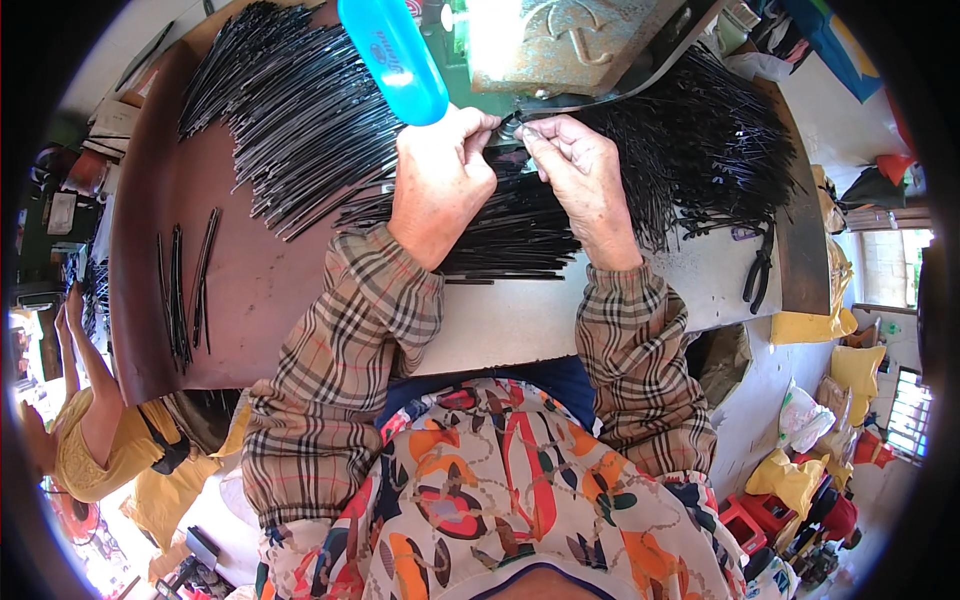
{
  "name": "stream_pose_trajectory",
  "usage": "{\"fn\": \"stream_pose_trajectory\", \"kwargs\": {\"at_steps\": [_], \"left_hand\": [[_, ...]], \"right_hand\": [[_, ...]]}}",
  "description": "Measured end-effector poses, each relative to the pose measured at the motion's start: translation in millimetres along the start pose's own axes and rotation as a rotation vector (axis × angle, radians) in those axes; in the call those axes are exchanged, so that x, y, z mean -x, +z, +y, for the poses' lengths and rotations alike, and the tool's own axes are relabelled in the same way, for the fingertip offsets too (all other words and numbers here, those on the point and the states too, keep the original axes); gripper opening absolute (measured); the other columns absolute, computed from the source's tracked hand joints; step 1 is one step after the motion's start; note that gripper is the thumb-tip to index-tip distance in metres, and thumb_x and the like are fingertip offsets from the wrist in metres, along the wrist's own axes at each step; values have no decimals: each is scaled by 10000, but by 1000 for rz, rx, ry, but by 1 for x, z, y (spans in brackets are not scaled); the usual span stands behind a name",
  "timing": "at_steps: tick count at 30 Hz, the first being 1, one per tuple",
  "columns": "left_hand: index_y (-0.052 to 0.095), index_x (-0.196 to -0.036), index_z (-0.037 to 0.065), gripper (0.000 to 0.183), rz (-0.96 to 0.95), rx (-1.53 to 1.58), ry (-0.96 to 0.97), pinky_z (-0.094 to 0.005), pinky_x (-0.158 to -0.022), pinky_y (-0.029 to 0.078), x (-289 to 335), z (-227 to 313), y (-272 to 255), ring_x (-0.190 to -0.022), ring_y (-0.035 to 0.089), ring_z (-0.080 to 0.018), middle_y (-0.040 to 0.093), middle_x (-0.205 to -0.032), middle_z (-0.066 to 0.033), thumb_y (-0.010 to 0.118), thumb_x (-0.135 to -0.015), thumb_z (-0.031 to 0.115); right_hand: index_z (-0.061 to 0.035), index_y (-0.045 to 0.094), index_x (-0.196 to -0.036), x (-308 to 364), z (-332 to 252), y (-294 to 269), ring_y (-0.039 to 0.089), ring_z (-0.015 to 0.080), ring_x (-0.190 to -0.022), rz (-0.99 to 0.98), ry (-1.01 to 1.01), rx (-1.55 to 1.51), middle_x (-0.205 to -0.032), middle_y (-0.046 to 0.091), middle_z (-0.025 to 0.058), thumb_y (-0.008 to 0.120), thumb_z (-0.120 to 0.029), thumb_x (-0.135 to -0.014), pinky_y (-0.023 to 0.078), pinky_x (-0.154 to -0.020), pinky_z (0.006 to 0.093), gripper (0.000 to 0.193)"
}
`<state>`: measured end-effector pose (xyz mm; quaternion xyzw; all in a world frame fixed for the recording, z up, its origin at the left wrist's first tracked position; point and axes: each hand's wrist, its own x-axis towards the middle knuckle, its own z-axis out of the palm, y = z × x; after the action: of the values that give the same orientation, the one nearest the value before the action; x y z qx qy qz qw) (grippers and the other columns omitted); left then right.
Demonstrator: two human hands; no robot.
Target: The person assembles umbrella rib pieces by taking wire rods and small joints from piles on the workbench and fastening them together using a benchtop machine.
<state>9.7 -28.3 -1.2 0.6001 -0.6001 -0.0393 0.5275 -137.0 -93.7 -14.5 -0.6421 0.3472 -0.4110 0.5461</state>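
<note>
My left hand (440, 185) and my right hand (584, 185) meet at the far middle of the table, just below a worn metal machine (560, 50). Both have thumb and fingers pinched together, close to a small dark part at the machine's base. What the fingertips hold is too small to make out. Left of my left hand lies a broad pile of thin black rods (310, 130), with another bundle of rods (515, 230) below the hands. A dense heap of thinner black rods (700, 140) lies beyond my right hand.
A bright blue plastic case (395, 65) stands near my left hand. Black-handled pliers (760, 272) lie at the table's right edge. A few loose rods (190, 290) rest on the brown sheet (270, 300) at left. A person in yellow (85, 440) works farther left. Red stools (750, 520) stand lower right.
</note>
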Motion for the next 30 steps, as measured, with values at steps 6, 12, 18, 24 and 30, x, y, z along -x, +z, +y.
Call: {"fn": "stream_pose_trajectory", "kwargs": {"at_steps": [6, 12, 18, 24, 30], "left_hand": [[667, -879, -14, 196, -53, -112, 71, -318, -609, 467, -4, -1, -3, -620, 572, -251, 567, -701, -140, 603, -726, -119], [661, -880, -22, 238, -71, -144, 29, -319, -603, 467, -6, 6, -4, -609, 569, -251, 564, -701, -150, 580, -682, -126], [672, -871, 3, 232, -100, -100, -74, -389, -639, 477, -6, -1, -3, -704, 596, -304, 577, -750, -148, 640, -645, -41], [653, -803, -34, 181, -221, 238, -224, -277, -459, 428, -5, -7, -15, -485, 536, -110, 598, -579, -63, 732, -781, 127], [576, -903, 17, 133, -353, 776, -699, -210, -529, 477, 6, 22, -42, -601, 588, -98, 618, -782, -52, 627, -888, 139]], "right_hand": [[53, 666, -964, -4, -11, -6, 513, 26, -601, -83, 88, 32, -723, 631, -4, 645, -98, -892, 406, -519, 187, 169], [60, 671, -956, -5, -11, -5, 529, 33, -603, -70, 84, 26, -708, 628, -2, 650, -98, -884, 424, -526, 192, 175], [55, 679, -950, -5, -11, -7, 532, 37, -596, -79, 53, 33, -693, 623, -4, 655, -106, -879, 427, -527, 196, 177], [49, 684, -934, 5, -32, -8, 545, 45, -596, -177, -52, 130, -692, 628, 2, 652, -118, -879, 431, -529, 205, 180], [22, 632, -1078, 29, -49, -16, 527, 37, -719, -228, 143, 45, -891, 613, 5, 708, -51, -830, 442, -617, 181, 269]]}}
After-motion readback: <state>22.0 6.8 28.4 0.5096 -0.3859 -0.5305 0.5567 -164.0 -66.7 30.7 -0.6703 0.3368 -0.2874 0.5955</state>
